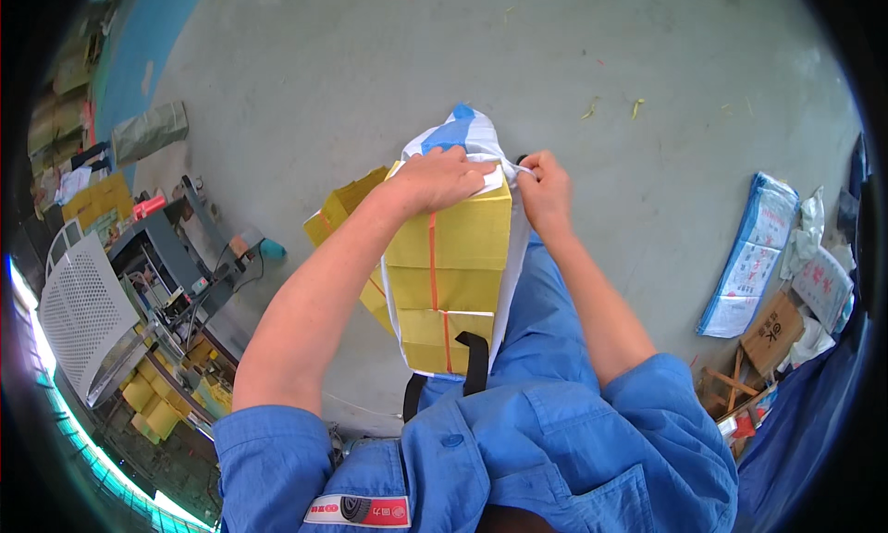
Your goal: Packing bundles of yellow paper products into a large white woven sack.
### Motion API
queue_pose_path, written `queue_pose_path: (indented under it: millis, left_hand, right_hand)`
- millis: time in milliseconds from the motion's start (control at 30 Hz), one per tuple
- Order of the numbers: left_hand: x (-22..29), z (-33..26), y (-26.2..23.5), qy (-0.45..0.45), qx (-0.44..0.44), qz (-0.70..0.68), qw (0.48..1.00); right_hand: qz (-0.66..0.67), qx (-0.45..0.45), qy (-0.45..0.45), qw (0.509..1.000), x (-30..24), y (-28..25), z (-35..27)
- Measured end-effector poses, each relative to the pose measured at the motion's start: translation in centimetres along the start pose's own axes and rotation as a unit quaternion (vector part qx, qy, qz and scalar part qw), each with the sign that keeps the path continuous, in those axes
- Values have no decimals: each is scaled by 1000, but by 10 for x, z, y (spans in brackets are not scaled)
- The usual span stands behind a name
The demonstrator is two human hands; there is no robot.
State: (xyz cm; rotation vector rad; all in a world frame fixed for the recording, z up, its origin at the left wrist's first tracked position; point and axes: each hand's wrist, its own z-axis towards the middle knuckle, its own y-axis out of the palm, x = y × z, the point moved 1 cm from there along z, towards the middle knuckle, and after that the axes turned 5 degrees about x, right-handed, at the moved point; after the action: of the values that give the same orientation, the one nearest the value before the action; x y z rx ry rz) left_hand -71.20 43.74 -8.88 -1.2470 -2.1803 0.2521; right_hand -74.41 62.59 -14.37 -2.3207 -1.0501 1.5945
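Note:
Upright in front of me stands a stack of yellow cardboard boxes (460,241), bound lengthwise with a thin red strap. A white woven sack (516,220) with a blue patch goes partly round it, along its far end and right side. My left hand (442,179) lies over the far end of the stack, its fingers laid across toward the right on the white material; the fingertips are partly hidden. At the far right corner, my right hand (548,192) is closed in a pinch on the sack's edge. Another yellow box bundle (347,204) sits behind my left forearm.
To the left are a white perforated chair back (85,302), a grey machine (190,246) with cables and several yellow rolls (153,399). A folded blue and white sack (754,255) lies on the floor at right, near a brown carton (775,334) and a blue sheet (800,431).

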Motion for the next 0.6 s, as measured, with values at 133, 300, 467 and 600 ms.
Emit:
queue_pose_path:
  millis: [133, 300, 467, 600]
  left_hand:
    - [13, 5, -5, -11, -21, -5, 1000]
    - [6, 11, 3, -10, -16, -16, 1000]
    - [8, 12, -1, -20, -35, -13, 999]
    - [9, 13, 0, -21, -28, -36, 999]
  right_hand:
    - [69, 131, -121, 982, -32, -13, 13]
    - [-36, 48, -130, 990, -22, -44, 62]
    - [73, -232, 198, 950, 9, -29, 27]
    - [120, -236, 177, 948, 21, -8, 34]
